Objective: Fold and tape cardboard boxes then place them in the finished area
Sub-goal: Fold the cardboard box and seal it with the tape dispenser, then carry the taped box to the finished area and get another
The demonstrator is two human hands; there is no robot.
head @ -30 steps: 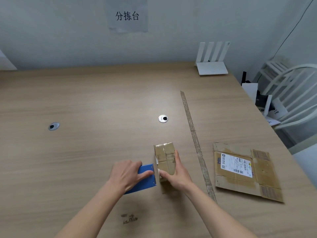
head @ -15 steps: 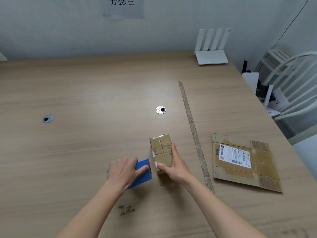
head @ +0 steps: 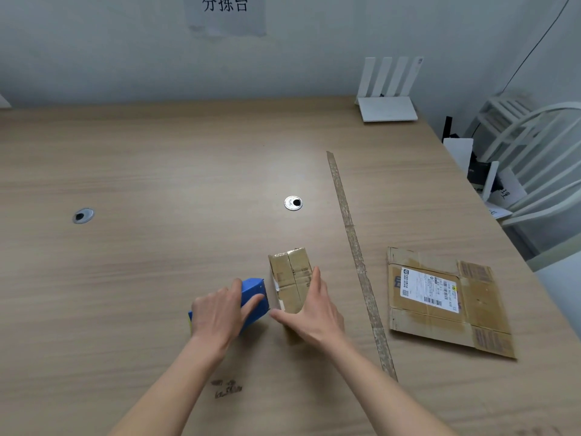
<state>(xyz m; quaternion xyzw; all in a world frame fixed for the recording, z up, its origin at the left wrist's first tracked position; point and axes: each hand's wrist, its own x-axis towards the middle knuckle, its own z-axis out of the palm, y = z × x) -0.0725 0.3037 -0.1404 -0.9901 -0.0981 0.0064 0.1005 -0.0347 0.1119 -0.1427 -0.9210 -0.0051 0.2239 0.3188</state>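
A small folded cardboard box (head: 290, 272) stands on the wooden table (head: 157, 171), near its front middle. My right hand (head: 314, 313) grips the box's near end, thumb stretched across its left side. A blue tape dispenser (head: 254, 294) lies just left of the box, its front edge close to the box's side. My left hand (head: 220, 309) is wrapped over the dispenser's top. A strip of clear tape shows on the box's left face between dispenser and thumb.
A flattened cardboard box with a white shipping label (head: 446, 302) lies right of a long tape line (head: 356, 256) stuck along the table. Two cable grommets (head: 293, 203) sit in the tabletop. A white router (head: 388, 89) stands at the back right; a white chair (head: 540, 165) is beyond the right edge.
The dispenser and my left hand have drawn slightly back and left from the box. My right thumb has spread out along the box's left side. The box stays in place.
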